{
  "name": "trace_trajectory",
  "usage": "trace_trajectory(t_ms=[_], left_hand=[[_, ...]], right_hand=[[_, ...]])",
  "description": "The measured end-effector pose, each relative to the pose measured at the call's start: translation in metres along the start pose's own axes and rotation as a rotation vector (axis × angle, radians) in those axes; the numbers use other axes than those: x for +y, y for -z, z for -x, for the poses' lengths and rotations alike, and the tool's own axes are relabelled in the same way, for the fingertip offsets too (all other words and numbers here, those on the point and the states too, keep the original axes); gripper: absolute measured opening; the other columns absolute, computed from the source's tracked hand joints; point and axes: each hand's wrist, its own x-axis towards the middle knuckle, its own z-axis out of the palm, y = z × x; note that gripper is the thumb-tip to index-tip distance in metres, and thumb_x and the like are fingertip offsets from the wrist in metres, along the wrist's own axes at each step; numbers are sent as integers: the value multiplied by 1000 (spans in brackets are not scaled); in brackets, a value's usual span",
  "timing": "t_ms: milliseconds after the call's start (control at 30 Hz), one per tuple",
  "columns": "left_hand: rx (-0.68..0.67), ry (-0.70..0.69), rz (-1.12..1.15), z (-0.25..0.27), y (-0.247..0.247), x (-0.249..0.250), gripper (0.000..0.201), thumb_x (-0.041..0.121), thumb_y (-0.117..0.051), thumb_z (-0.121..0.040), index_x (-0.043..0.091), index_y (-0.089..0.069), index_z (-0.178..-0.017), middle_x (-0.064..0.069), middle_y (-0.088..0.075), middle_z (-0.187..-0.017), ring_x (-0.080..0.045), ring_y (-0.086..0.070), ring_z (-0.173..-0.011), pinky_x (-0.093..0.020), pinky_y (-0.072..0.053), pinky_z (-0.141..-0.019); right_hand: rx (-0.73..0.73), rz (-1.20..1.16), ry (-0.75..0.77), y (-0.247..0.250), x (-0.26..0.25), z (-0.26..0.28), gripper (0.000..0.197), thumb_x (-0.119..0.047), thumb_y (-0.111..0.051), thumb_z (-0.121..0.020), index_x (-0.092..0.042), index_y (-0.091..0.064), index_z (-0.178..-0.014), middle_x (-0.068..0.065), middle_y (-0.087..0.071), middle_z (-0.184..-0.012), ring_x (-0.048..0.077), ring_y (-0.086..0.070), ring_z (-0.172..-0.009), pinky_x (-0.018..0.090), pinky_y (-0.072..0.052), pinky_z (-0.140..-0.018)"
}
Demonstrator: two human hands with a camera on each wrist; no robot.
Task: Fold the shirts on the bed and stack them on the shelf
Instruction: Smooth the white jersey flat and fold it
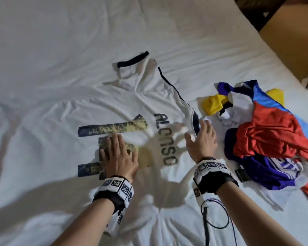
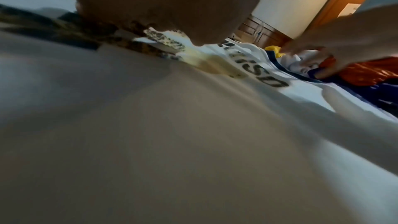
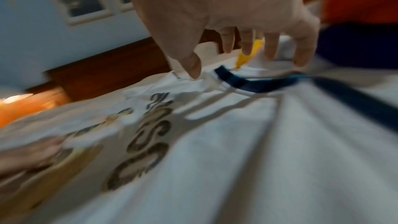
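Currently the left hand (image 1: 120, 157) presses flat, fingers straight, on the white printed jersey shirt (image 1: 149, 96) spread on the bed. Right hand (image 1: 202, 139), fingers spread, grips nothing above its navy-trimmed sleeve (image 1: 196, 121); the heap of coloured shirts (image 1: 267, 139) lies beside it.

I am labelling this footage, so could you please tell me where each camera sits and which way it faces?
Head: above the bed, looking down at the white jersey, both hands and forearms.
Left wrist: low over the jersey, facing the clothes pile; left hand above, right hand opposite.
Right wrist: behind the right hand, facing the navy sleeve cuff.
All share the jersey.
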Motion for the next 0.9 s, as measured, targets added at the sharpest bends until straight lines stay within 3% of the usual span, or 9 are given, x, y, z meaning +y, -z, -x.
trace_trajectory(t_ms=[100, 200, 400, 533, 600, 667, 733, 800, 900], left_hand=[[66, -120, -5, -39, 6, 4, 76, 53, -21, -92, 3, -36, -147, -13, -25, -158, -34, -28, -144, -58, -17, -112], [57, -167, -27, -70, 10, 7, 77, 58, -9, -93, 12, -13, -155, -4, -3, -163, -25, -7, -150, -51, 1, -118], [32, -37, -89, -113, 16, -9, 76, 59, 2, -90, 20, 7, -155, -1, 16, -162, -23, 12, -149, -51, 6, -119], [-9, -69, -83, -136, 23, -4, 85, 65, 22, -81, 19, 15, -153, -3, 21, -160, -24, 18, -148, -52, 8, -119], [-17, -57, -111, -147, 28, -2, 82, 65, 14, -86, 19, 14, -153, -3, 21, -161, -23, 16, -149, -52, 7, -119], [-25, 21, -116, -159, 39, 1, 75, 60, -6, -94, 17, 3, -156, -2, 11, -163, -24, 7, -150, -51, 0, -120], [45, 80, -76, -176, 58, 9, 70, 57, -19, -97, 13, -22, -152, -8, -15, -161, -29, -15, -146, -53, -17, -116], [168, 86, -37, -199, 78, 21, 60, 54, -28, -97, 10, -49, -132, -13, -43, -143, -32, -33, -132, -50, -30, -105], [35, 199, 89, -253, 101, 37, 63, 58, -30, -97, 7, -61, -117, -18, -55, -127, -36, -45, -121, -46, -35, -99]], right_hand=[[-212, 112, 431, -20, -52, -22, 69, -42, -42, -99, -26, -5, -155, -8, 9, -162, 18, 13, -149, 54, 9, -116], [-410, 193, 670, -49, -74, -54, 65, -46, -31, -101, -30, 2, -155, -10, 16, -160, 12, 21, -146, 61, 13, -114], [-293, 187, 27, -47, -65, -141, 73, -61, -19, -97, -26, 11, -154, -1, 26, -159, 22, 26, -145, 66, 17, -109], [-337, 336, 697, -56, -90, -127, 68, -54, -19, -100, -29, 18, -151, -7, 30, -156, 17, 29, -143, 64, 17, -111], [-415, 413, 776, -65, -88, -133, 67, -57, -16, -100, -31, 16, -152, -9, 28, -157, 15, 27, -144, 67, 12, -111], [-332, 329, 442, -65, -92, -162, 71, -61, -16, -98, -26, 8, -154, -5, 21, -160, 19, 21, -147, 67, 14, -110], [-198, 199, 181, -58, -109, -191, 81, -68, -18, -91, -17, -11, -154, 5, -1, -163, 29, 1, -149, 65, -3, -112], [-147, 90, 199, -51, -136, -209, 84, -71, -24, -86, -13, -29, -147, 9, -30, -153, 32, -25, -139, 54, -25, -107], [-222, -60, 183, -51, -179, -229, 64, -60, -50, -88, -19, -44, -137, 7, -56, -131, 29, -47, -124, 43, -37, -100]])
